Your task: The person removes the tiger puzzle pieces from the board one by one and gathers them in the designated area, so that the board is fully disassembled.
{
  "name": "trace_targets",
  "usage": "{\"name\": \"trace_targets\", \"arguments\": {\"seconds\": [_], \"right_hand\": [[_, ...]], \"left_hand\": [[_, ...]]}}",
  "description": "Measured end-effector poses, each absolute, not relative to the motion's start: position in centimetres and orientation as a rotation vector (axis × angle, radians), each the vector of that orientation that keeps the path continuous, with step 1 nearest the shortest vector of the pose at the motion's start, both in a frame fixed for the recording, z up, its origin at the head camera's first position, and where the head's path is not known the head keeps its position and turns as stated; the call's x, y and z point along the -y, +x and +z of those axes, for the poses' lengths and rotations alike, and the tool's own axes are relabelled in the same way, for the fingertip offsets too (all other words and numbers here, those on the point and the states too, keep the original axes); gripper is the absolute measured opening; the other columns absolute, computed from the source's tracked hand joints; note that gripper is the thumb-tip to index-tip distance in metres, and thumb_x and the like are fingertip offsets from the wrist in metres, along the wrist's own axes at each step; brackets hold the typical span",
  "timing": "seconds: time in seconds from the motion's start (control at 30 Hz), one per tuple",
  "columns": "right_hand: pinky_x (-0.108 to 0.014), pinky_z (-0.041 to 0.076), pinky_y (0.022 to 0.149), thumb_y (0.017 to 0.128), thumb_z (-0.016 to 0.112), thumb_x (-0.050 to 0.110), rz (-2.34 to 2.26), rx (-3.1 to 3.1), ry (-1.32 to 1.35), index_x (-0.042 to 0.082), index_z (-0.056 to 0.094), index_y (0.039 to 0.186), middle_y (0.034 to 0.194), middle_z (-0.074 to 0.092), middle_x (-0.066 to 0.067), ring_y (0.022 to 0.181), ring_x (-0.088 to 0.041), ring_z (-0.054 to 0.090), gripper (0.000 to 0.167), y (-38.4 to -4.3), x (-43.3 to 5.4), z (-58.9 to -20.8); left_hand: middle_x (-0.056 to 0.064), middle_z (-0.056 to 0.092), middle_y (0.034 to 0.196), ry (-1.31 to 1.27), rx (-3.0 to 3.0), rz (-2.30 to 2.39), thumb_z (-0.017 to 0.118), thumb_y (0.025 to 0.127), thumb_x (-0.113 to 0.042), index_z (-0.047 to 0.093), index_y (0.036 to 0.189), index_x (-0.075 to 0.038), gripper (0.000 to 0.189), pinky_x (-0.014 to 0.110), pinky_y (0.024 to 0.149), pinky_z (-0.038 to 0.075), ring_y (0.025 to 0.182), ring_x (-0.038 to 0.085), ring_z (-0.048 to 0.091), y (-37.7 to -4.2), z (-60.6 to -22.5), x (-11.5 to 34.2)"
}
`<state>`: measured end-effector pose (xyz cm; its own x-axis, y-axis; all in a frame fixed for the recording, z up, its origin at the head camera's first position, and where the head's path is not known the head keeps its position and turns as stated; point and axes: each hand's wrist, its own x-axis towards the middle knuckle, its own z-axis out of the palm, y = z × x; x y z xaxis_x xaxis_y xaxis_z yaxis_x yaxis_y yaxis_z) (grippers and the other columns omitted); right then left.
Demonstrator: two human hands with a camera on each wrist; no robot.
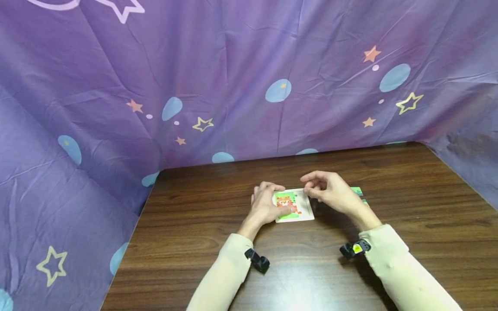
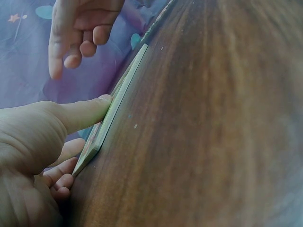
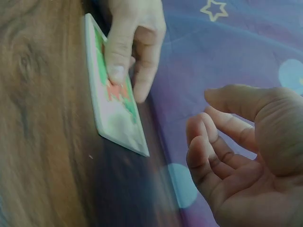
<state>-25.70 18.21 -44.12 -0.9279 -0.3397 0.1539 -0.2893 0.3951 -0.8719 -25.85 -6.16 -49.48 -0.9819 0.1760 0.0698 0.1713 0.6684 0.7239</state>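
Note:
A flat, square tiger puzzle board (image 1: 305, 212) with a pale frame lies on the table. Its left part shows an orange tiger on green, while the right part is mostly bare and pale. My left hand (image 1: 266, 206) holds the board's left side, thumb (image 2: 90, 113) on the picture and fingers around the left edge. Over the far right corner hovers my right hand (image 1: 330, 190), its fingers loosely bent. In the right wrist view nothing is between that thumb (image 3: 236, 98) and the fingers, and the hand is apart from the board.
Small green puzzle pieces (image 1: 356, 190) lie just right of the board, partly hidden by my right hand. The brown wooden table (image 1: 202, 233) meets a purple star-patterned cloth (image 1: 241, 86) at its back and sides. Each sleeve carries a black wrist device (image 1: 257, 261).

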Motion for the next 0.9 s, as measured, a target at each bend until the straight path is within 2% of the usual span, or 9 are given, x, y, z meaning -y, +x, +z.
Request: {"name": "trace_targets", "arguments": {"seconds": [0.2,0.33,0.57,0.9], "right_hand": [[-0.030,0.063,0.064,0.102,0.078,0.003,-1.606,-2.577,-0.579,-0.009,0.071,0.133,0.102,0.078,-0.017,0.078,-0.021,0.072,0.034,-25.6,-16.8,-45.1],[-0.028,0.064,0.064,0.100,0.081,0.005,-1.574,-2.614,-0.549,-0.006,0.073,0.130,0.100,0.077,-0.014,0.079,-0.022,0.073,0.033,-25.6,-16.2,-45.9],[-0.024,0.059,0.067,0.093,0.089,0.010,-1.445,-2.745,-0.515,0.000,0.078,0.122,0.098,0.076,-0.008,0.080,-0.016,0.070,0.032,-25.9,-15.9,-47.4],[-0.028,0.051,0.073,0.088,0.093,0.017,-1.244,-2.892,-0.503,0.003,0.081,0.115,0.095,0.071,-0.005,0.081,-0.014,0.063,0.033,-25.8,-15.3,-48.2]], "left_hand": [[0.006,0.059,0.152,0.300,-2.873,1.215,0.102,0.079,-0.031,0.075,0.141,-0.021,0.068,0.049,0.120,0.040,0.141,0.030,0.048,-26.0,-49.6,6.3],[0.006,0.060,0.151,0.306,-2.870,1.230,0.102,0.079,-0.031,0.076,0.140,-0.021,0.068,0.049,0.119,0.040,0.140,0.029,0.048,-26.0,-49.7,6.3],[0.005,0.060,0.150,0.319,-2.882,1.232,0.102,0.078,-0.032,0.076,0.139,-0.022,0.067,0.048,0.118,0.040,0.138,0.028,0.049,-26.1,-49.7,6.1],[0.005,0.061,0.148,0.330,-2.901,1.224,0.103,0.078,-0.034,0.077,0.138,-0.022,0.067,0.049,0.115,0.041,0.136,0.028,0.050,-26.1,-50.0,6.2]]}}
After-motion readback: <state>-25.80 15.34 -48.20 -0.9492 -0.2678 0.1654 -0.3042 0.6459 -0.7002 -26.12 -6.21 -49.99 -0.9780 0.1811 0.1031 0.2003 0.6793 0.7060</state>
